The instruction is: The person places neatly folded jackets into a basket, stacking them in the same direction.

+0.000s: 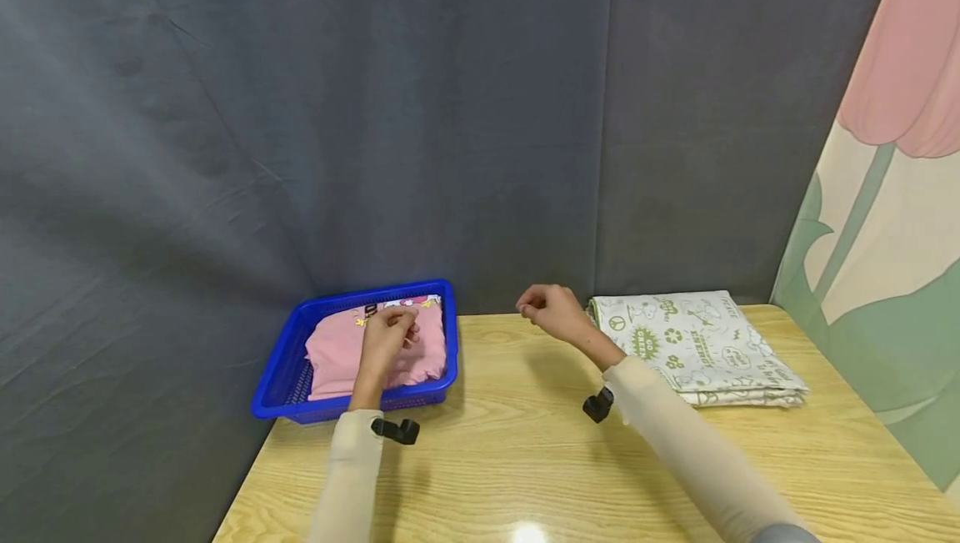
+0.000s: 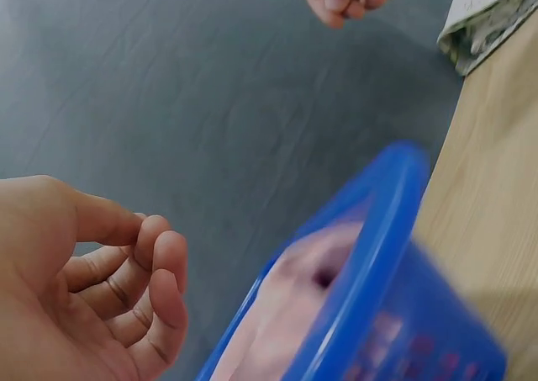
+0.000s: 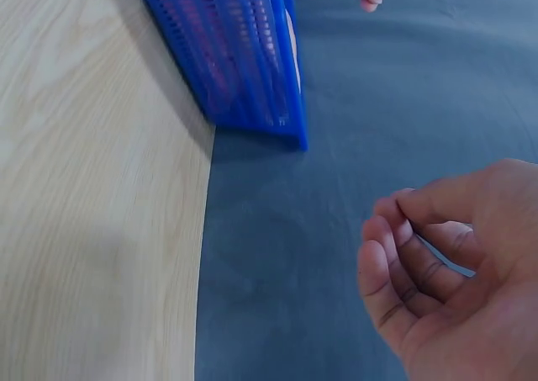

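Pink folded clothing [image 1: 341, 351] with a printed patch lies in a blue plastic basket [image 1: 262, 384] at the left of the table. Over it hovers my left hand [image 1: 386, 343], its fingers loosely curled and nothing held; the left wrist view shows the hand [image 2: 109, 280] apart from the basket rim [image 2: 370, 255]. My right hand [image 1: 555, 314] is raised above the table between the basket and a folded white cloth [image 1: 697, 343] with green print. In the right wrist view its fingers [image 3: 382, 288] bend loosely toward the thumb, holding nothing.
The wooden table [image 1: 510, 443] has a light grain. A dark grey curtain [image 1: 450, 126] hangs along its back and left side. At the right stands a panel [image 1: 885, 276] painted with a pink tulip. Both wrists wear black camera straps.
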Demonstrator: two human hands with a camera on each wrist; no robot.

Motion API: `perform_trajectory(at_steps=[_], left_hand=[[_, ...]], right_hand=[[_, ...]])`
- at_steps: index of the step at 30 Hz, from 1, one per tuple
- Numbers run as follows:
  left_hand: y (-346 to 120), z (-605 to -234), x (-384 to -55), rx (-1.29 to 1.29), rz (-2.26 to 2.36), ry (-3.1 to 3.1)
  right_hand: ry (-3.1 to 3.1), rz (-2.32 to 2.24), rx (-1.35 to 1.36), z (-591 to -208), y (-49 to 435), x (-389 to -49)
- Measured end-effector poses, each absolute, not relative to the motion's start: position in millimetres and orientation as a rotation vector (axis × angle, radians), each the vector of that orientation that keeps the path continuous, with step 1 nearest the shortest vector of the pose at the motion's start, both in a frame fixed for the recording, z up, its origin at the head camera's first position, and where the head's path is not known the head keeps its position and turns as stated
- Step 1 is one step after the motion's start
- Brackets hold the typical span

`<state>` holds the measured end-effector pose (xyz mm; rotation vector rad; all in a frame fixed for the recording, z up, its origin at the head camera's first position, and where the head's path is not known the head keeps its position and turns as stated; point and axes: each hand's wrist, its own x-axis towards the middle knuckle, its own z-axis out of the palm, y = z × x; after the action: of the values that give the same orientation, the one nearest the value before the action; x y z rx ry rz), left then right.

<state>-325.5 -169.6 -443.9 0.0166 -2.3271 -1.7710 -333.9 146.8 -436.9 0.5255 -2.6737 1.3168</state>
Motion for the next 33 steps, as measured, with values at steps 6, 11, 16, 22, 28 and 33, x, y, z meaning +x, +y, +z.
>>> perform_trajectory(at_steps=[6,11,16,22,28,33], left_hand=[[-137,-450,-328,-0.083,-1.835,-2.310],[-112,-454,-329,-0.126,-1.914,-2.303],[-87,-455,-329,-0.171,-1.949,-2.325],[-57,-459,-324,-0.205,-1.997,-2.365],[-29,-470,-323,-0.255,-2.019,-2.400],[-7,-480,-323,-0.270,-2.046,-2.446]], right_hand=[[-2.672,1.308,0.477,-439,178,-328],[-2.679,1.285,0.437,-439,202,-321],[-2.687,1.261,0.381,-440,228,-316],[-2.692,1.232,0.309,-443,264,-305],[-2.687,1.195,0.229,-444,297,-294],[-2.686,1.173,0.185,-448,319,-288]])
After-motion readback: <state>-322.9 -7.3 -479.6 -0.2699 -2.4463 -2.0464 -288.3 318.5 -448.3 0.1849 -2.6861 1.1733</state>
